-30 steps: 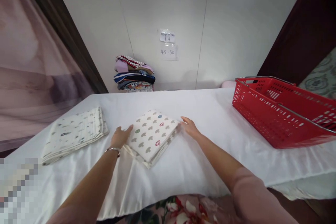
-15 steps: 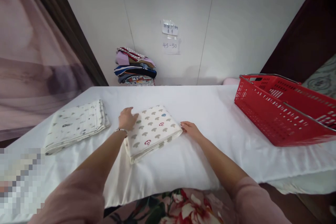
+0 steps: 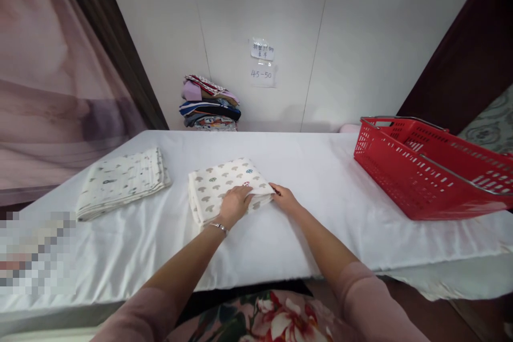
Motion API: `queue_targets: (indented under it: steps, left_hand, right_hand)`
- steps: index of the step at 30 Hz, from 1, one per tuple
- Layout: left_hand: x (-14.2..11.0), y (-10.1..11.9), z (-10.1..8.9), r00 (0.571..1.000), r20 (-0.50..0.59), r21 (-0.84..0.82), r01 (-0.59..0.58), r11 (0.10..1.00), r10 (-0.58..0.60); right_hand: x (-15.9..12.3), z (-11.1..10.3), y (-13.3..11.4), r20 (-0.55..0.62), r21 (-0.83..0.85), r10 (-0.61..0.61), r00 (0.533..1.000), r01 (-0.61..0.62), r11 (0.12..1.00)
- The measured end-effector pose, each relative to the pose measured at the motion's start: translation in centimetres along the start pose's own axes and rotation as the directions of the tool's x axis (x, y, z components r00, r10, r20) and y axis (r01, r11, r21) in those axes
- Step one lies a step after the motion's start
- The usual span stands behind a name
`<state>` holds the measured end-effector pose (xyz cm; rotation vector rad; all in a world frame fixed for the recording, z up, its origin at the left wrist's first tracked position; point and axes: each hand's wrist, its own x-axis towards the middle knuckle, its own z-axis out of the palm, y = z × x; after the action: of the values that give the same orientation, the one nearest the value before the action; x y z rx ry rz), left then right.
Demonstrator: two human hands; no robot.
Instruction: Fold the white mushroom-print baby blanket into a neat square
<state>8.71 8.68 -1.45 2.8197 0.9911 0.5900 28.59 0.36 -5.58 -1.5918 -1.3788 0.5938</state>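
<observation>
Left hand (image 3: 235, 204) swings over from the mushroom-print cloth's (image 3: 218, 179) left side to its right part!

Out on our left lies the other folded cloth (image 3: 124, 177), well apart. Next comes the mushroom-print cloth, flat on the white-covered table (image 3: 256, 256) before us, its longer run going left to right, near edge slanting away rightward. Our left hand is pressed on top, fingers close together, palm down by that near edge. Right hand (image 3: 286, 199) is nearer the outer right corner, fingertips seemingly pinching it, the cloth stretching leftward from that grip. Farther right, well apart, we've the red basket (image 3: 420, 181).
</observation>
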Motion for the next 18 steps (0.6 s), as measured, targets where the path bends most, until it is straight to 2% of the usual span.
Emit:
queue_targets:
  steps: [4,8,10,15,18]
  left_hand:
    - [0.2,1.1,-0.3,0.999,0.011,0.053,0.039,0.998,-0.04]
    - [0.5,2.8,-0.3,0.999,0.009,0.119,-0.048,0.992,0.047]
    - [1.0,3.2,-0.4,0.996,0.05,0.137,-0.076,0.988,0.07]
    - [2.9,3.4,-1.3,0.977,0.207,0.076,0.042,0.996,-0.057]
    - [3.7,3.5,-2.2,0.965,0.252,0.061,0.057,0.997,-0.071]
  right_hand:
    - [-0.2,0.5,0.6,-0.084,0.017,0.036,0.996,-0.035,0.999]
    - [-0.1,0.9,0.9,-0.12,-0.026,0.006,0.993,-0.009,1.0]
    - [-0.1,0.9,0.8,-0.125,-0.073,-0.012,0.992,0.003,0.997]
    - [-0.2,0.8,0.2,-0.153,-0.158,-0.02,0.988,-0.005,0.987]
    - [-0.4,1.1,0.0,-0.179,-0.163,0.023,0.984,-0.052,0.985]
